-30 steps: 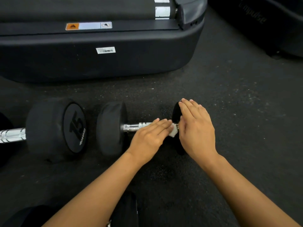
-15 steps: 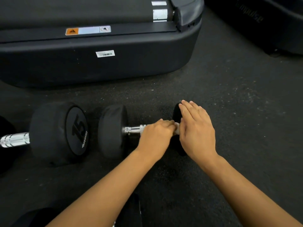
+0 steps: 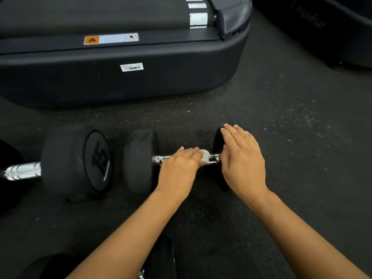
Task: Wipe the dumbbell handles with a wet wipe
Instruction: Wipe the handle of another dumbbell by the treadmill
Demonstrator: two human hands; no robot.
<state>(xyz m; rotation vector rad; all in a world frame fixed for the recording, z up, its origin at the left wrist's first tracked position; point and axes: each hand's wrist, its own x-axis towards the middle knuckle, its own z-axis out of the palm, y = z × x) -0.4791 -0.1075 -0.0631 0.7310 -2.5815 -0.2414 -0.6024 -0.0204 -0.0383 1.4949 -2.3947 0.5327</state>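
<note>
Wipe [image 3: 205, 156] apparently under left hand [image 3: 179, 168]

Left hand [image 3: 179, 168] presses wet wipe [image 3: 205, 156] on dumbbell handle [image 3: 213, 158]; right hand [image 3: 242, 161] steadies the weight.

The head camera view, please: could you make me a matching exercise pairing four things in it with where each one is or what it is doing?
Things:
1. left hand
2. right hand
3. wet wipe
4. dumbbell marked 15

Places or states:
A. white, against the chrome handle
B. lies on the floor to the left, untouched
C. flat, fingers straight, on the right-hand weight head
D. over the handle, holding the wipe

Pairs: 1-D, 2-C, 3-A, 4-B
</note>
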